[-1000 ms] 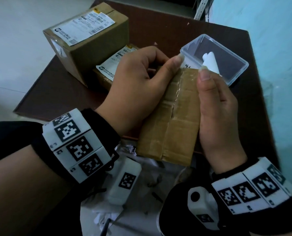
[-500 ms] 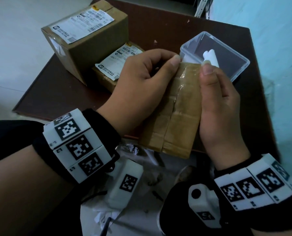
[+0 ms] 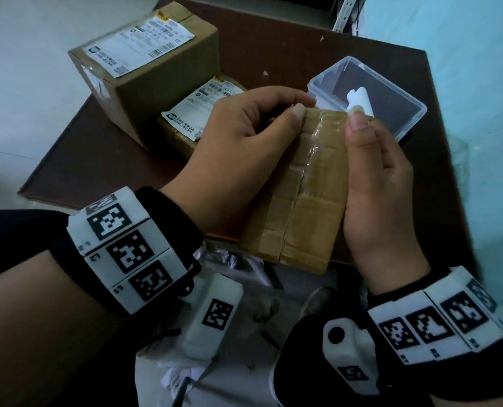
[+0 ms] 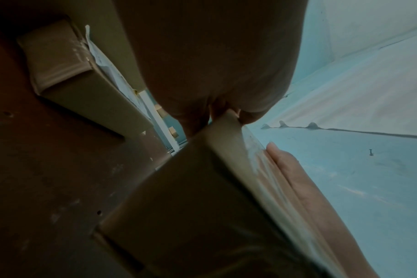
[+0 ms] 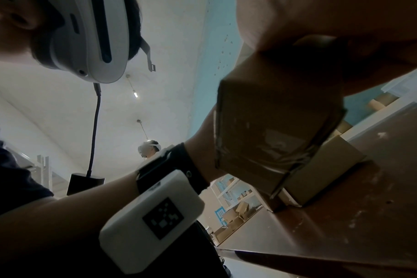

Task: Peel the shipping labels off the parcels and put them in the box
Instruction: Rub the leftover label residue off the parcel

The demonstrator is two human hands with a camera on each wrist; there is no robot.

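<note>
Both hands hold 1 taped parcel (image 3: 306, 183) above the tabletop (image 3: 273, 48): left hand (image 3: 238, 151) and right hand (image 3: 376, 183) each grip a side.

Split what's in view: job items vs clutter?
Job:
held parcel, gripped by left hand and right hand
big parcel, label still on
small parcel, label still on
clear box, a rolled label inside

Lying about:
table
crumpled paper below the table edge
</note>
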